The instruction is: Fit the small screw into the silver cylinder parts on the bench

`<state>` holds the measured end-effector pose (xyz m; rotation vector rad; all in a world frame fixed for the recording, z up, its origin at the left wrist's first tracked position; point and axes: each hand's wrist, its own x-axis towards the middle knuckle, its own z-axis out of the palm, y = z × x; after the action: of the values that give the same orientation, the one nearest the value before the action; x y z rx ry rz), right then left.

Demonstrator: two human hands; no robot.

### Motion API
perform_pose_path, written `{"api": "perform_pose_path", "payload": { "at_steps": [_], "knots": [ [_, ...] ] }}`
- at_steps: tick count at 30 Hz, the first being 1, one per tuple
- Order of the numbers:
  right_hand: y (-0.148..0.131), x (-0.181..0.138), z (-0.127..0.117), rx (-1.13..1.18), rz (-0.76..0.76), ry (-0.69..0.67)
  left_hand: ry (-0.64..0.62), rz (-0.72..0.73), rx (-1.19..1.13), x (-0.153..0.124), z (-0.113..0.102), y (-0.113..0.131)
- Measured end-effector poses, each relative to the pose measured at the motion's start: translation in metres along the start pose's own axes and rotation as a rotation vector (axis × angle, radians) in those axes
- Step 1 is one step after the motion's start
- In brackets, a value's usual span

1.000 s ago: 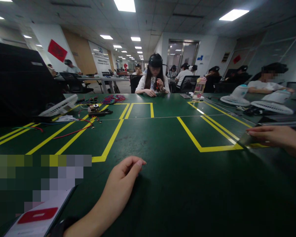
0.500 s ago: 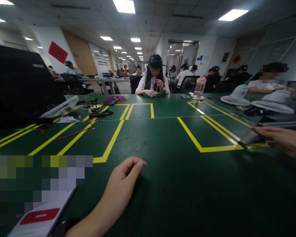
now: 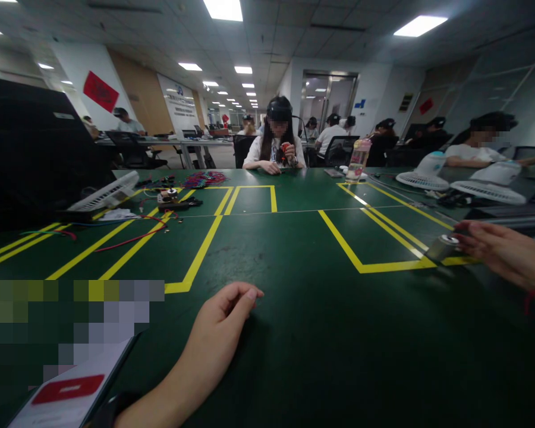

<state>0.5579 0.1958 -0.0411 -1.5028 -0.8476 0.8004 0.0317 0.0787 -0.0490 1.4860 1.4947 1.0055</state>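
Observation:
A small silvery metal cylinder that looks like a small motor point(image 3: 441, 248) stands nearly upright at the right, by the corner of a yellow-taped outline. Just to its right is my right hand point(image 3: 502, 249), fingers stretched and apart, slightly blurred, with the fingertips beside the cylinder and not around it. My left hand point(image 3: 225, 315) rests on the green tabletop point(image 3: 321, 333) near the middle. Its fingers are curled in with the thumb against them, and nothing shows in them.
Yellow tape lines point(image 3: 205, 249) mark the table. At the left are a phone point(image 3: 66, 389), wires point(image 3: 134, 241), a small motor assembly point(image 3: 172, 199) and a black case point(image 3: 35, 148). A bottle point(image 3: 359, 160) and white fans point(image 3: 423, 172) stand far right. Opposite sits a person point(image 3: 274, 142).
My right hand has let go of the metal cylinder, its fingers opening and drawing slightly right. The cylinder, tilted before, now stands more upright. My left hand stays in place.

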Motion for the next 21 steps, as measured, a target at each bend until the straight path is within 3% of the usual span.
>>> {"api": "perform_pose_path", "payload": {
  "at_steps": [3, 7, 21],
  "knots": [
    [-0.003, -0.009, 0.016, -0.068, -0.051, -0.091, -0.003, 0.002, 0.000, 0.000, 0.000, 0.000],
    [0.005, -0.012, 0.026, -0.094, 0.053, -0.138, -0.005, -0.009, -0.009, -0.001, 0.001, 0.000],
    [0.019, 0.001, 0.012, 0.048, 0.049, -0.225, -0.010, -0.003, -0.005, -0.001, 0.002, 0.000]
  ]
}}
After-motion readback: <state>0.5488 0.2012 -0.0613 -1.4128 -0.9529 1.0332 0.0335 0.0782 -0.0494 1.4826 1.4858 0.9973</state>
